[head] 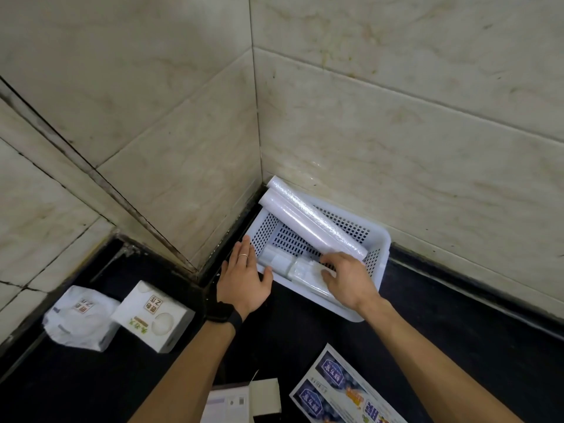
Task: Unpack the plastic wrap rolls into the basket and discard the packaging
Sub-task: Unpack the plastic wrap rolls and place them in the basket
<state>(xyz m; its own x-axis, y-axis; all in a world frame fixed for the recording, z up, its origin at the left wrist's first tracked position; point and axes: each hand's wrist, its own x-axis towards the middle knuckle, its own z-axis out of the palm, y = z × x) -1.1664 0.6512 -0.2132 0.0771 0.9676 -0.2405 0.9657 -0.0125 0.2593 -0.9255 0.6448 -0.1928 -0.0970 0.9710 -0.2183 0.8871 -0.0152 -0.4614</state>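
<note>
At the bottom edge of the frame, an open cardboard box (244,401) and, to its right, a flat printed wrapper (345,389) with blue panels lie on the dark counter (305,337). Both forearms reach up from there toward the middle of the frame. The left one wears a black wristband (224,312).

At the lower left stands a white carton (152,315) with green letters. A soft white pack (79,319) lies just beside it, on its left.

The left hand (244,276) is flat, with straight fingers and a thin ring (244,255) on one of them. It rests against the near left corner of the white perforated basket (265,230). The right hand (348,279) is inside the basket at its near side. Its fingers are bent down onto the short rolls (293,267), which lie along the near wall. The thumb is hidden, so I cannot tell if this hand grips them or only presses on them.

Behind the hands, two long rolls (311,221) of plastic wrap lie side by side, touching, diagonally across the basket. Their lower ends are near the right hand. Their upper ends stick out over the far left corner of the basket.

The basket sits in the corner where two parts of the pale tiled wall (396,102) meet, in the right centre of the frame.
</note>
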